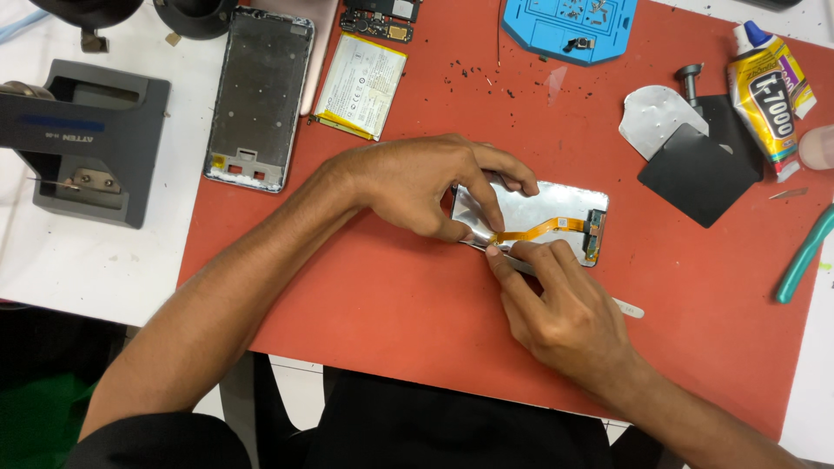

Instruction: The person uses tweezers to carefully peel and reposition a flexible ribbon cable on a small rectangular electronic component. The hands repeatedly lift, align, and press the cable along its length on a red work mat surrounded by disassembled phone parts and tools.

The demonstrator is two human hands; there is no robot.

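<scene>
Phone repair workshop. Red mat (365, 287) over a white bench (78, 269). Along the mat's far edge: bare phone frame (259, 97), battery (360, 85), blue screw tray (569, 26). Glue tube (769, 95) at far right corner; grey station (82, 139) at left bench edge.

Free room and obstacles. Open red mat (365, 287) lay before and left of the screen panel (556, 204), and between it and the blue tray (569, 26). Right of the panel, black sheets (695, 174), a silver sheet (651, 117) and a glue tube (769, 95) blocked passage; a teal tool (804, 256) lay at the right edge. A phone frame (258, 95) and battery (360, 85) closed the upper left, loose screws (469, 74) between.
</scene>
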